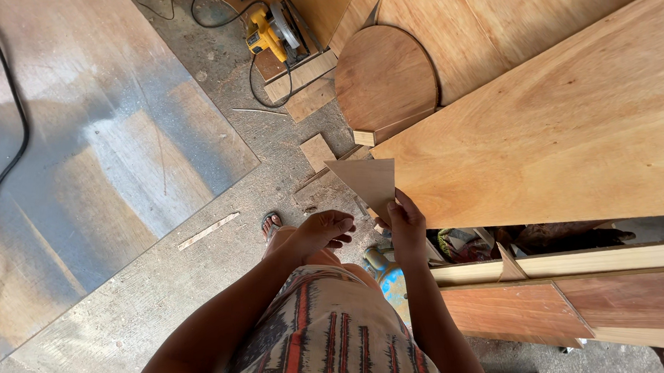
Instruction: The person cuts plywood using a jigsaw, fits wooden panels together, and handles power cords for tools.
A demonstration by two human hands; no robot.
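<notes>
Head view looks straight down at a workshop floor, and the person's right hand [407,225] pinches a small triangular plywood offcut [367,180] by its lower corner, fingers closed on it, so that the piece stands up in the air in front of the body. The triangle hangs just beside the near edge of a long plywood board [565,137] that lies across a wooden frame [567,275] at the right. The left hand [323,229] is near, a little lower, with fingers loosely curled and holding nothing; it touches no piece. One foot in a sandal [271,223] shows under it on the concrete floor [194,277]. Farther away lie a half-round wooden panel [385,81], a yellow circular saw [273,33] with its black cable, and a large grey sheet [88,124] at the left. I judge that the step in hand is carrying or checking the offcut; the next move calls for a steady pinch, because the thin piece can turn easily between the fingers
</notes>
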